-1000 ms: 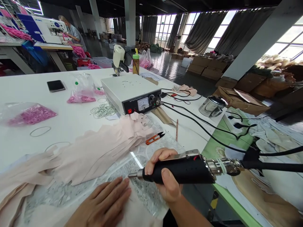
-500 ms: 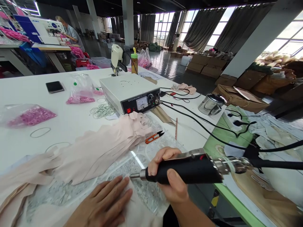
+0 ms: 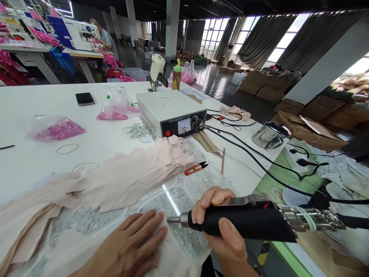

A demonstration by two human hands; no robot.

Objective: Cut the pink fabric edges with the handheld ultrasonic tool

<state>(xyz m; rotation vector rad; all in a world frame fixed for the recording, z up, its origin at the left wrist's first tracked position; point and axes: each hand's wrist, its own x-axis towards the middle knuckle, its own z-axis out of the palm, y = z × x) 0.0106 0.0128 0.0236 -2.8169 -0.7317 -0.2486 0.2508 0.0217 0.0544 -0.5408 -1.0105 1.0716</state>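
My left hand lies flat, fingers stretched out, on a pale pink fabric piece. My right hand is wrapped round a black ultrasonic cutter handpiece, its thumb along the near side. The metal tip points left and ends close by my left fingertips, at the fabric's edge; whether it touches the cloth I cannot tell. Beneath the fabric is a clear, greyish patterned mat. Beyond my hands lies a heap of the same pale pink cut pieces. Orange-handled thread snips rest at its right end.
A white control box with a meter stands behind the fabric, cables running right. Pink-filled plastic bags, rubber bands and a phone lie left. A metal mug stands right. A person sits at a far sewing machine.
The view has turned left, so the table's things appear further right. My left hand stays flat on the fabric, and my right hand still holds the handpiece with its tip near my left fingertips.
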